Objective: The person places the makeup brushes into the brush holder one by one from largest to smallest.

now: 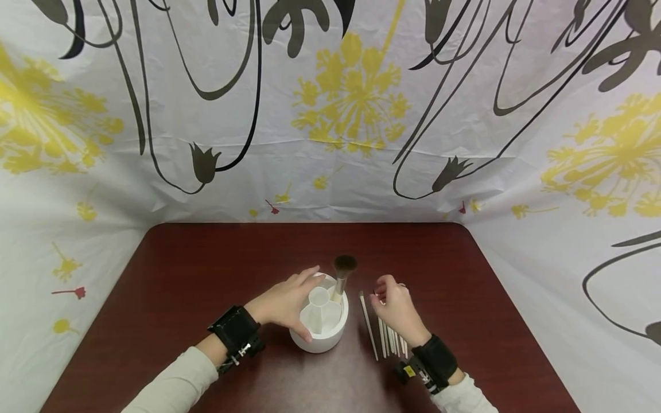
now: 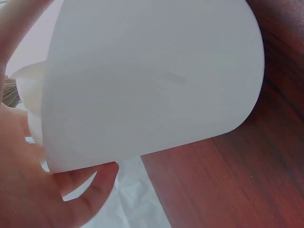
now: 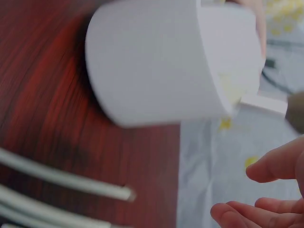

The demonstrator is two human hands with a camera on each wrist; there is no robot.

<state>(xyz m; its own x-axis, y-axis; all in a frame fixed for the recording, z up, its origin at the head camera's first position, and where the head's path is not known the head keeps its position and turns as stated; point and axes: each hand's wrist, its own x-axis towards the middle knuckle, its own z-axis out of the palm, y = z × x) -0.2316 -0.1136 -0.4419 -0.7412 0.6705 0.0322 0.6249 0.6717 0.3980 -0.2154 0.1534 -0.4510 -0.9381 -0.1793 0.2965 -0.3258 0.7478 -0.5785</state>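
A round white brush holder with inner compartments stands upright on the table. My left hand grips it, thumb on the near rim and fingers across the far side; the left wrist view shows its white wall close up. A large makeup brush with dark bristles stands in the holder, bristles up. My right hand hovers over several thin makeup brushes, its fingers bent. In the right wrist view a gap shows between thumb and fingertips, with nothing held there.
One thin brush lies a little apart, between the holder and the other brushes. All are on a dark red-brown wooden table. A white patterned cloth hangs behind the table and along both sides.
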